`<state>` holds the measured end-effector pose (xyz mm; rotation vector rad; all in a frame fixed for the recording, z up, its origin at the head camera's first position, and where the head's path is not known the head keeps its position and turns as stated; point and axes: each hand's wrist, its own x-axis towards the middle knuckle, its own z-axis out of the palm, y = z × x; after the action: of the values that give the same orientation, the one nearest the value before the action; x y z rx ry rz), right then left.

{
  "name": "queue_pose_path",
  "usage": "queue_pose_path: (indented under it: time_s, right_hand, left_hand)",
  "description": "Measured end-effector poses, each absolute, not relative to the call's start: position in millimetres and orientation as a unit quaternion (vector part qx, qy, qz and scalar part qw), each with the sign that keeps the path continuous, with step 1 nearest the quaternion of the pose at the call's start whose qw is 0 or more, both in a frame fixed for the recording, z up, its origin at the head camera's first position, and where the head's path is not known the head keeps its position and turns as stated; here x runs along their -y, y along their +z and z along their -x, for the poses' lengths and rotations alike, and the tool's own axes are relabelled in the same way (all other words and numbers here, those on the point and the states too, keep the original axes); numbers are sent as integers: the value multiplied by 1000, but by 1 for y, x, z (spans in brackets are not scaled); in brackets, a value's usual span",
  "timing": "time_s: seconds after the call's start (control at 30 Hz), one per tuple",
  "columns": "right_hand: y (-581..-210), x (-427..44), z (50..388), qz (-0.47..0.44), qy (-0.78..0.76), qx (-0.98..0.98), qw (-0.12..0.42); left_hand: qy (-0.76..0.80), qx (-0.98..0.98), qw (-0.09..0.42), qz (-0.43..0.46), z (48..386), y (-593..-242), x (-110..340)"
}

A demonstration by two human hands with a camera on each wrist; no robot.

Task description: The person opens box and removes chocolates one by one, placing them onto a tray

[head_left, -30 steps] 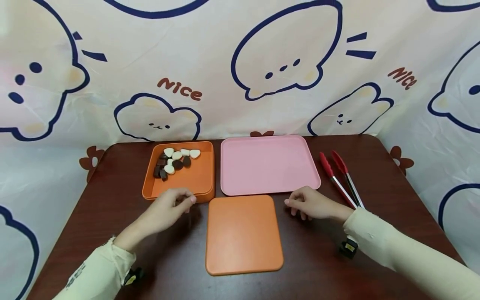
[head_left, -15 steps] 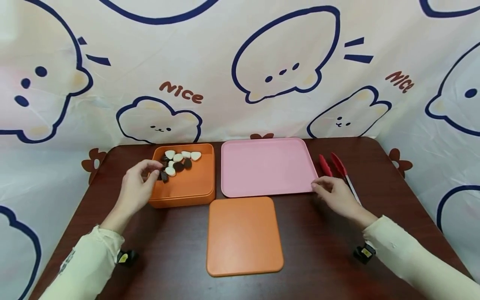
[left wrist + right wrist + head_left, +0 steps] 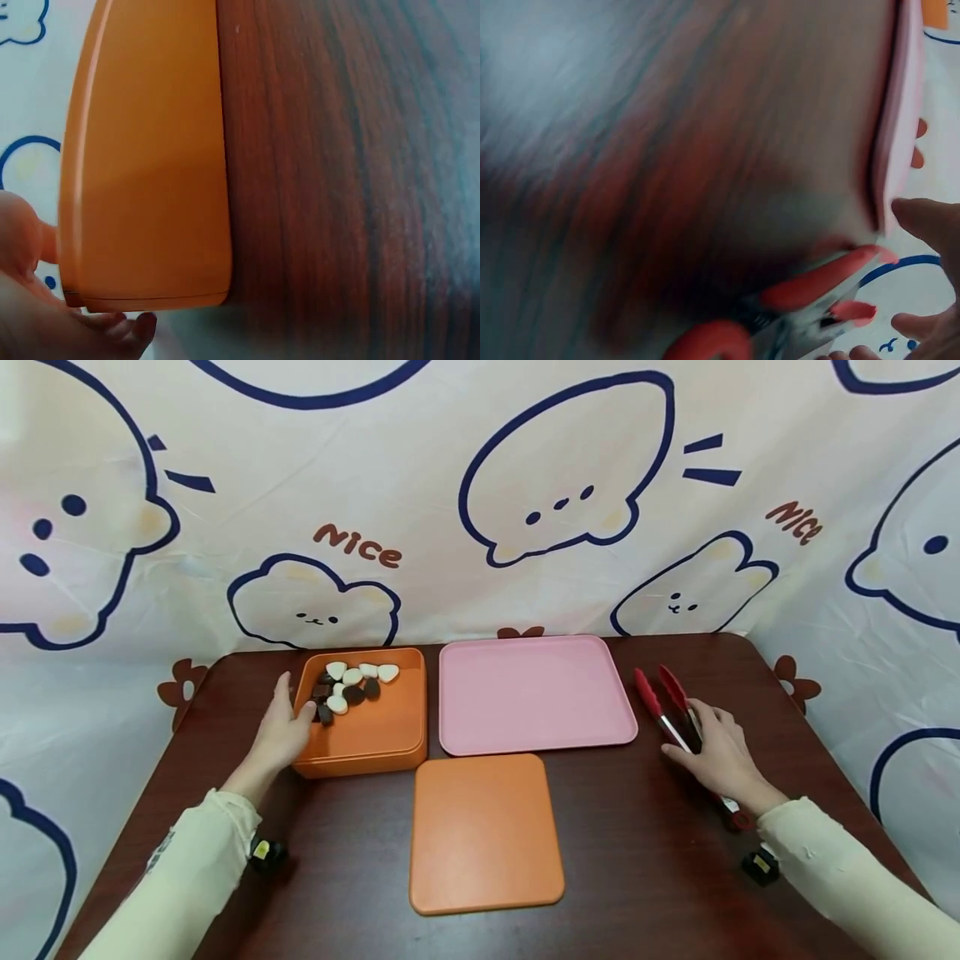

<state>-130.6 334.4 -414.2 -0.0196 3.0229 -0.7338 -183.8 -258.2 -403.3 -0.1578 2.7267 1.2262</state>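
Observation:
At the left side of the orange box, my left hand has its thumb over the rim and its fingers along the outer wall; the left wrist view shows the hand at the box's corner. Inside the box lie several white pieces and dark brown pieces. My right hand is over the red and silver tongs, fingers spread and relaxed. In the right wrist view the hand is beside the tongs, not closed round them.
A pink tray stands right of the box at the back of the dark wooden table. In front of it lies a flat orange lid. A patterned cloth hangs behind and at both sides.
My left hand has moved from the box's front edge to its left side. My right hand has gone right, from the table before the pink tray, past its corner, to the tongs.

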Motion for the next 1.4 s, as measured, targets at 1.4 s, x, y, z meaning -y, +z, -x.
queue_pose_path:
  time_s: [1.4]
  right_hand:
    - [-408,-346,123,-33,-259,-964,-41]
  left_hand:
    - [482,-873,25,73,186,-424,259]
